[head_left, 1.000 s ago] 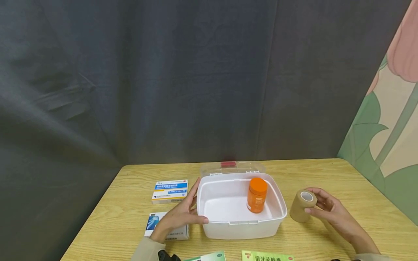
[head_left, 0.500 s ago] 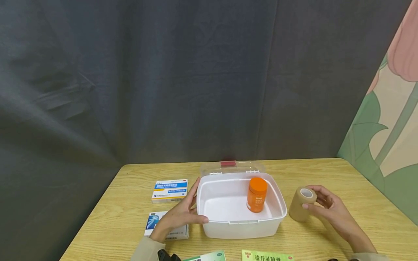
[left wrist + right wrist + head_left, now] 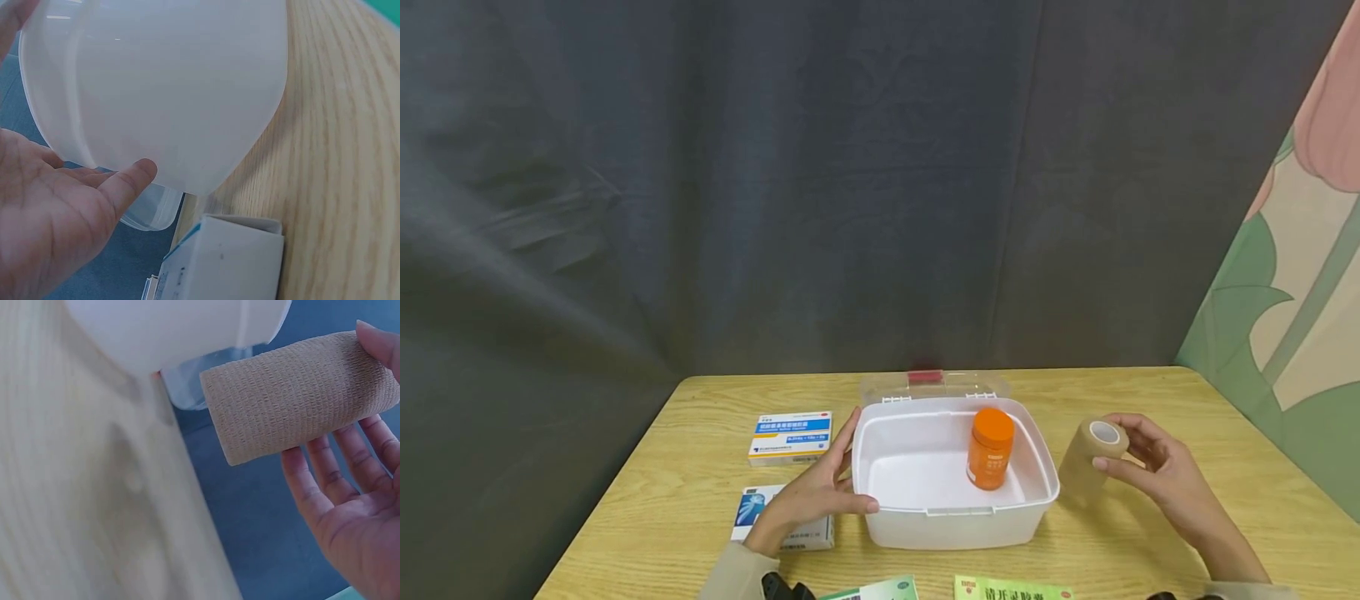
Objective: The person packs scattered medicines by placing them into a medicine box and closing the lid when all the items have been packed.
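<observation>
My right hand (image 3: 1163, 475) grips a tan self-adhesive bandage roll (image 3: 1084, 468) near its top, thumb on one side and fingers on the other. In the right wrist view the crinkled bandage roll (image 3: 294, 397) is clear of the table, its lower end tilted towards the box. A white plastic box (image 3: 957, 527) stands to its left, with an orange bottle (image 3: 989, 454) upright inside at the right. My left hand (image 3: 820, 500) rests against the box's left side, fingers straight and spread. The left wrist view shows its fingertips touching the box wall (image 3: 175, 94).
The box's clear lid (image 3: 955, 384) with a red latch lies folded back behind it. Two medicine boxes, a blue-and-white one (image 3: 790, 437) and a white one (image 3: 811, 536), lie left. Green cartons (image 3: 1015, 588) sit at the front edge. A dark curtain (image 3: 850, 183) hangs behind the table.
The right hand has raised the bandage roll off the table and tilted it, its lower end swinging left towards the box. The left hand and box have stayed in place.
</observation>
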A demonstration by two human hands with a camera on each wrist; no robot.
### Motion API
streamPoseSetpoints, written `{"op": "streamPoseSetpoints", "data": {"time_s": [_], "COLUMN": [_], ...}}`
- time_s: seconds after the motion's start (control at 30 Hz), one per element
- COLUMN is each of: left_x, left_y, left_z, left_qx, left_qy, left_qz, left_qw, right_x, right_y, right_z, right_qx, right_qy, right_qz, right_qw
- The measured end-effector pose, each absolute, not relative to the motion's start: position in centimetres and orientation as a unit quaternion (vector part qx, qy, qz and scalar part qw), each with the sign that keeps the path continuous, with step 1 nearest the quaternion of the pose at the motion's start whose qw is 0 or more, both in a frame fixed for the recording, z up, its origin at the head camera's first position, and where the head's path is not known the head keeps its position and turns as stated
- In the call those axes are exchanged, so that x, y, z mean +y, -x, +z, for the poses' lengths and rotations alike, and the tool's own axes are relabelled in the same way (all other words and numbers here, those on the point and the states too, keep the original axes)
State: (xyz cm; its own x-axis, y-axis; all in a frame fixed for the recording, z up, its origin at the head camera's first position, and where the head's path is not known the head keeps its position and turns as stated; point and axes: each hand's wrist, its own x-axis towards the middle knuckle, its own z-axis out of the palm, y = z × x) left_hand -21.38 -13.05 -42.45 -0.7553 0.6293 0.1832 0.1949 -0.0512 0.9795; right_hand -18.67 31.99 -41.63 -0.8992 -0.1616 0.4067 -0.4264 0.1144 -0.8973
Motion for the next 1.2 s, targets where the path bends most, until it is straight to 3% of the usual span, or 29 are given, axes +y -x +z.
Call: {"op": "streamPoseSetpoints", "data": {"time_s": [1.2], "left_x": [-13.0], "left_y": [21.4], "left_z": [-42.4], "left_qx": [0.669], "left_qy": [-0.302], "left_qz": [0.658], "left_qw": [0.169], "right_x": [29.3], "right_y": [16.6], "right_z": [-37.2], "right_qx": [-0.729], "right_qy": [-0.153], "right_qz": [0.653], "right_qw": [0.136]}}
